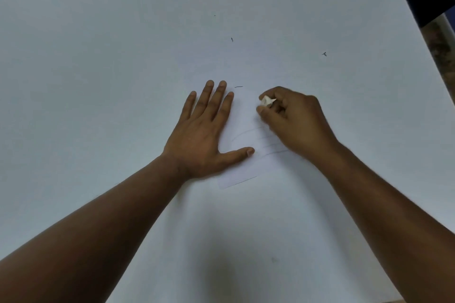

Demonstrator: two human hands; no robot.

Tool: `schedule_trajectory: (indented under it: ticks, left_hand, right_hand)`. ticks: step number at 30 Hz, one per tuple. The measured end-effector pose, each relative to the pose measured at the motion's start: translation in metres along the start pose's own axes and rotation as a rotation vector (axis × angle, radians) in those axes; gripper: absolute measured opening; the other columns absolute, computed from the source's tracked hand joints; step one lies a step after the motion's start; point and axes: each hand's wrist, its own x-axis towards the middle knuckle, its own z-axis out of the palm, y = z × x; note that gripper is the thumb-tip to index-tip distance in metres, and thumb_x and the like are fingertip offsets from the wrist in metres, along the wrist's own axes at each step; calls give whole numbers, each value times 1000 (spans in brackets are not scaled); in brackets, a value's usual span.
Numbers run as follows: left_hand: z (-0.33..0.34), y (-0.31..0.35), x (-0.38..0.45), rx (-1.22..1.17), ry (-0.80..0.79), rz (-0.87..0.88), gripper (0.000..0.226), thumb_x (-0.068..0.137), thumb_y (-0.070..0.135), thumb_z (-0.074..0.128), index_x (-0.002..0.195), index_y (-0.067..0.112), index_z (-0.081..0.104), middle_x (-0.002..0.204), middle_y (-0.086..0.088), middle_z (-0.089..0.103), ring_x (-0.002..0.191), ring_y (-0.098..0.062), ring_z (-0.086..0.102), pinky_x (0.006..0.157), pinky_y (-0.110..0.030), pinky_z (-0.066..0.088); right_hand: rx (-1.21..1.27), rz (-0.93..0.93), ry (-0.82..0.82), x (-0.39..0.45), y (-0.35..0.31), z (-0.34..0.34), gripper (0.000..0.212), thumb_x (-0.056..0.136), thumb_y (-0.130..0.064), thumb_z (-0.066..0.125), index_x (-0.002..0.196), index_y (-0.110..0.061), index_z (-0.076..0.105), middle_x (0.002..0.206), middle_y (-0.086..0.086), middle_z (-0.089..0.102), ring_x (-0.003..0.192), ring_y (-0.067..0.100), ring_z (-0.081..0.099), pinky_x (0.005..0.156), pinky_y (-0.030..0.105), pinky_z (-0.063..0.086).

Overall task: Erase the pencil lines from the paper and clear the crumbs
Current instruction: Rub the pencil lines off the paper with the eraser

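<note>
The left hand [202, 135] lies flat, fingers straight and spread, pressing the paper [242, 165] onto the white table [98, 69]. The right hand [293, 120] pinches a small white eraser [267, 101] between thumb and curled fingers, over the paper's far part. Faint pencil lines [261, 140] remain between the two hands. Dark crumbs [238, 86] lie scattered on the table beyond. Risk: if the left hand's pressure slackens, a hard stroke may crease or drag the thin sheet; rubbing over loose crumbs may smear graphite.
</note>
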Motion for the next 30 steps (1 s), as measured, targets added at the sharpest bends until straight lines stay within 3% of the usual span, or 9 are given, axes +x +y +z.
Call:
schedule_trajectory:
  ticks: [3, 7, 10, 17, 22, 26, 30]
  left_hand:
    - [3, 7, 5, -13, -24, -53, 119, 80, 94, 17, 164, 13, -8, 172, -3, -18, 157, -19, -23, 129, -45, -7]
    - [5, 8, 8, 40, -47, -63, 116, 79, 91, 15, 164, 16, -10, 172, -4, -19, 157, -22, -23, 128, -54, -6]
    - [7, 12, 11, 97, -83, -56, 117, 78, 91, 9, 164, 14, -7, 173, -4, -15, 158, -25, -21, 124, -62, -8]
    - [9, 12, 8, 146, -90, -43, 115, 83, 92, 9, 165, 11, 0, 173, -6, -13, 158, -26, -18, 125, -61, -6]
    - [4, 17, 10, 139, -133, -85, 121, 81, 97, 10, 164, 11, -10, 171, -1, -24, 156, -22, -28, 125, -61, -8]
    - [2, 17, 11, 145, -140, -90, 121, 81, 97, 9, 164, 12, -12, 170, -1, -26, 155, -22, -29, 124, -61, -8]
    - [6, 14, 10, 140, -120, -70, 119, 82, 95, 10, 164, 11, -6, 172, -5, -20, 157, -24, -22, 125, -62, -6]
  right_hand:
    - [11, -45, 0, -14, -5, 19, 9, 89, -28, 70, 92, -20, 68, 65, -7, 62, 57, 5, 58, 63, 21, 46]
    - [-70, -137, 7, -21, -14, 42, 12, 88, -29, 70, 95, -19, 71, 81, -4, 60, 71, 8, 56, 68, 21, 45]
    - [-104, -149, 41, -22, -20, 50, 9, 91, -23, 63, 91, -16, 69, 79, -1, 59, 69, 13, 55, 65, 28, 47]
    - [-278, -209, 70, -16, -19, 53, 9, 91, -18, 61, 87, -10, 61, 69, 2, 57, 58, 20, 53, 54, 29, 42]
    - [-434, -69, 271, 17, 31, 11, 18, 88, -20, 50, 83, -9, 64, 73, 12, 63, 65, 34, 60, 60, 37, 38]
    - [-377, 39, 288, 22, 45, -11, 15, 88, -17, 54, 83, -8, 66, 74, 10, 65, 68, 34, 61, 61, 33, 42]
    - [-194, -116, 145, -4, -3, 36, 29, 93, -28, 46, 90, -10, 69, 77, 7, 66, 70, 28, 62, 64, 35, 49]
